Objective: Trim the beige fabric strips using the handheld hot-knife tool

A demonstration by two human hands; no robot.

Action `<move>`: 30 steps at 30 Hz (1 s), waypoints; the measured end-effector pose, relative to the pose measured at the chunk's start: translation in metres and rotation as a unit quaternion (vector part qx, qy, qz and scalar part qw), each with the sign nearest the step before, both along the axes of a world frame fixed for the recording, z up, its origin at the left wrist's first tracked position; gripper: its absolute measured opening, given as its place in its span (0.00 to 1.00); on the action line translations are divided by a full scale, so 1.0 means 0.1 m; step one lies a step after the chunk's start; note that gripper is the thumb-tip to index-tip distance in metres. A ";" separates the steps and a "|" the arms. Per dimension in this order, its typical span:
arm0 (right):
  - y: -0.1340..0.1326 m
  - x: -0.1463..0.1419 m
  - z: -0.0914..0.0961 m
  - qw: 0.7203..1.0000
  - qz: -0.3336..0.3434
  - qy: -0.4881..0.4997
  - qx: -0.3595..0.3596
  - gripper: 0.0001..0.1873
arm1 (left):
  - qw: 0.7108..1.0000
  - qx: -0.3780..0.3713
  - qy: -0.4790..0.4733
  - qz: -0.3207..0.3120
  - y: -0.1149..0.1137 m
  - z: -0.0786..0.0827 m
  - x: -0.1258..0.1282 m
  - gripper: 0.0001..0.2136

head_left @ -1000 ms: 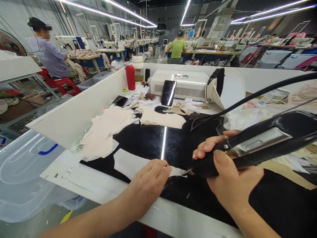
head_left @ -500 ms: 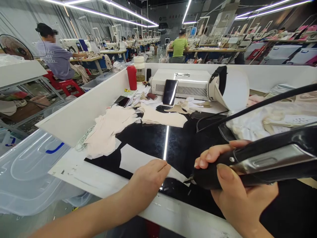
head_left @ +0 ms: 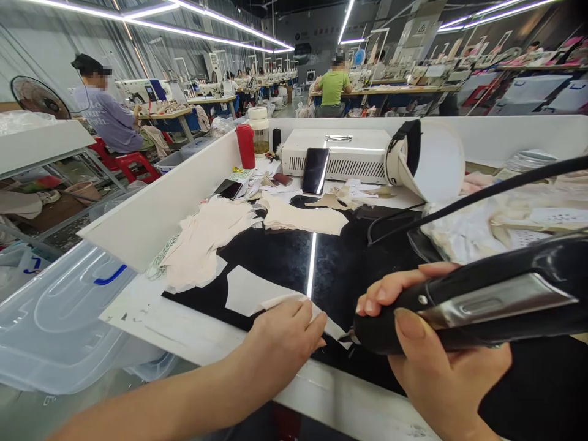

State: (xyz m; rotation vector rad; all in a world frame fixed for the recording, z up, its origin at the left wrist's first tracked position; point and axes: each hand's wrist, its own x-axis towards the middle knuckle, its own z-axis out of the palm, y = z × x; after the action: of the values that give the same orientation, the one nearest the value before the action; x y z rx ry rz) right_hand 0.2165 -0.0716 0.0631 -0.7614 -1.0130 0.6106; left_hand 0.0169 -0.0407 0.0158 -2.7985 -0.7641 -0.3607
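My right hand [head_left: 441,355] is wrapped round a black corded handheld cutter [head_left: 496,300] with a silver side plate and a small metal tip. That tip rests at the narrow right end of a pale cut fabric piece [head_left: 248,291], which lies on a glossy black sheet [head_left: 280,257]. My left hand [head_left: 289,334] has curled fingers on the middle of this piece, and its near edge is folded up beside the knuckles. What lies under the left fingertips is hidden.
Pale pink fabric pieces [head_left: 197,239] and another stack [head_left: 303,217] lie behind. Beyond them stand a phone [head_left: 315,171], a white vented box [head_left: 335,150], and a red cup [head_left: 245,146]. A black cable [head_left: 482,193] arches at right. Two people sit at distant benches.
My left hand has slid slightly right, its fingers curling more, and the fabric's near edge has folded up. The cutter's tip stays at the piece's right end, and the view has shifted slightly.
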 end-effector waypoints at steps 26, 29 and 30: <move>0.30 -0.03 0.24 0.994 -0.059 0.077 -0.053 0.23 | 0.999 0.042 -0.026 0.008 -0.20 -0.13 0.09 0.36; 0.39 -0.05 0.19 0.995 -0.052 0.073 -0.043 0.24 | 0.998 0.040 -0.038 0.005 -0.20 -0.15 0.09 0.36; 0.40 -0.05 0.17 0.996 -0.048 0.070 -0.038 0.24 | 0.998 0.038 -0.041 0.003 -0.20 -0.15 0.09 0.36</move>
State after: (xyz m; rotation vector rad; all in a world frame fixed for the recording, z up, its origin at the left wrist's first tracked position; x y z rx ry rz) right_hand 0.2113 -0.0320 0.0802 -0.8177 -0.8224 0.6128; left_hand 0.0261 -0.0605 0.0006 -2.7241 -0.7597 -0.4954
